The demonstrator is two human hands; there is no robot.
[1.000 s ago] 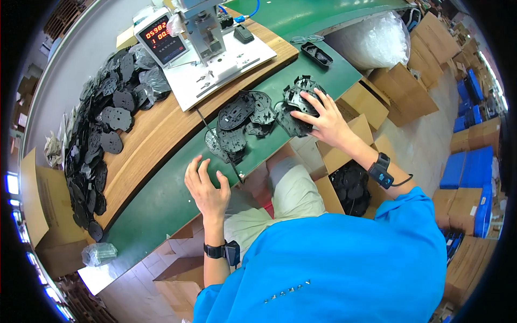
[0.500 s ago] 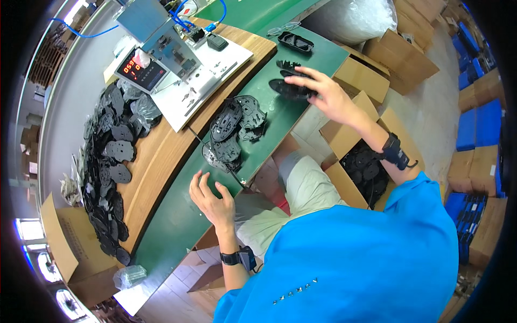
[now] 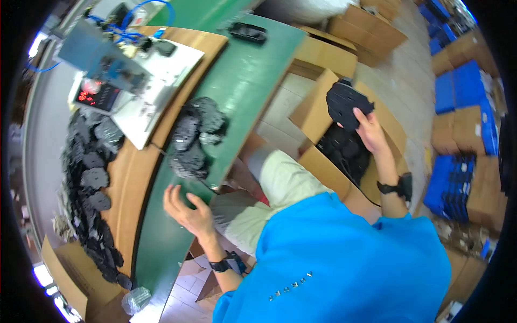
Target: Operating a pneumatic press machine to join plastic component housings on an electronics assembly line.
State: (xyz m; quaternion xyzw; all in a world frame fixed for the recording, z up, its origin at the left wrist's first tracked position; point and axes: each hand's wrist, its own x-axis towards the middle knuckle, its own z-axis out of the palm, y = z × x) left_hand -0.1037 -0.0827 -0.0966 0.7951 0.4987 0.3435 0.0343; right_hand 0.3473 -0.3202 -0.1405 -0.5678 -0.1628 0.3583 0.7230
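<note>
My right hand (image 3: 370, 132) grips black flat molded plastic parts (image 3: 346, 105) by their edge, thumb on top. They look like several stacked together, though blur hides how many. Below them stands an open cardboard box (image 3: 322, 168) with similar dark parts (image 3: 344, 151) inside. My left hand (image 3: 191, 214) holds nothing, its fingers apart over the green table (image 3: 161, 242). Just beyond its fingertips lies a small heap of black plastic parts (image 3: 188, 132). Farther back on the table is a black oblong tray-like piece (image 3: 247, 32).
A bench machine (image 3: 110, 64) with a red-lit display box (image 3: 97, 96) stands on a white plate (image 3: 141, 121). Many black parts (image 3: 94, 177) are heaped along the wooden board (image 3: 126, 188). Cardboard boxes (image 3: 366, 27) and blue crates (image 3: 458, 89) line the floor at right.
My right hand has lifted the black parts off the green table and carried them right, over the open box. My left hand stays open near the heap. The view has shifted.
</note>
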